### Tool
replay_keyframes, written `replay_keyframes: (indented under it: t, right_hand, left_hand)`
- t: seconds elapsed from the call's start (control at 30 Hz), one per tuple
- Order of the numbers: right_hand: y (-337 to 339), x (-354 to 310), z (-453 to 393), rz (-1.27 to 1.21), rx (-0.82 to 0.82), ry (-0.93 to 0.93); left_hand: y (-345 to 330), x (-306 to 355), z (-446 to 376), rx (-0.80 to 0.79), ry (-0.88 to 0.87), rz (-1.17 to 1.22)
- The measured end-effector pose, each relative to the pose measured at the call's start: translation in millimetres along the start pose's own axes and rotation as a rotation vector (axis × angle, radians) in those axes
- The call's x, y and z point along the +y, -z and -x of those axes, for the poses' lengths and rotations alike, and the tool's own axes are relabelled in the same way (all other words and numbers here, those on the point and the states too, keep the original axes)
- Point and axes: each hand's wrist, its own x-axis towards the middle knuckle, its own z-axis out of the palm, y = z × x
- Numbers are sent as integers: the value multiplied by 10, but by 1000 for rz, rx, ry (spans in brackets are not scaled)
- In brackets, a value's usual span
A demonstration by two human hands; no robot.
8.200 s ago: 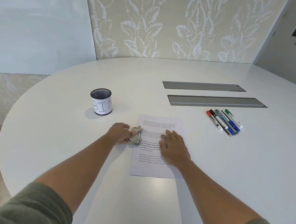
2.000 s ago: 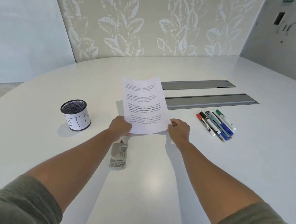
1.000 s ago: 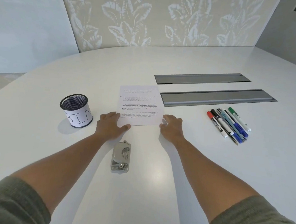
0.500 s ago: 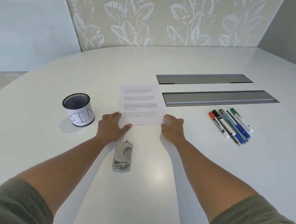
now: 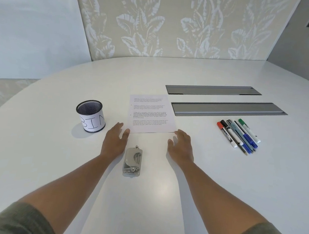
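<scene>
Mesh cup [image 5: 91, 116] left — pens [image 5: 238, 135] right.

Paper sheet [image 5: 149, 113] matt; hole punch [image 5: 132, 160] dull grey metal; mesh cup [image 5: 90, 115] black wire; table [image 5: 218, 184] smooth, semi-gloss.

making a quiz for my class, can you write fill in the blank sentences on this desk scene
The mesh cup bears the letters ____.
The leftmost marker has a ____ cap.
The printed sheet lies ____ on the table.
The left hand and right hand hold ____.
Missing words: BIN; red; flat; nothing.
</scene>
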Motion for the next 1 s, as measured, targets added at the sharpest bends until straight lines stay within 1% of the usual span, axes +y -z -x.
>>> replay_keyframes:
  t: [0.1,0.23,0.37,0.53,0.6,0.73,0.87,1.0]
  right_hand:
    - [-20,-44,129,1,-4,22]
    - [-25,-85,332,119,-5,91]
    - [-1,-135,528,239,-37,155]
    - [-5,-208,734,301,-43,219]
    - [-22,-239,817,318,-51,233]
    - [-51,-293,964,360,-87,244]
    - [-103,-312,1068,386,-125,234]
    - [-133,-306,1150,385,-168,227]
  left_hand:
    - [75,18,116,4,9,-17]
    - [167,-15,265,-7,15,-22]
    - [224,-73,414,-55,7,-26]
    - [305,7,599,-19,-23,-18]
    - [341,51,657,-27,-13,-24]
    - [387,129,728,-92,65,-41]
    - [386,190,749,-159,149,26]
    - [367,249,791,-199,223,18]
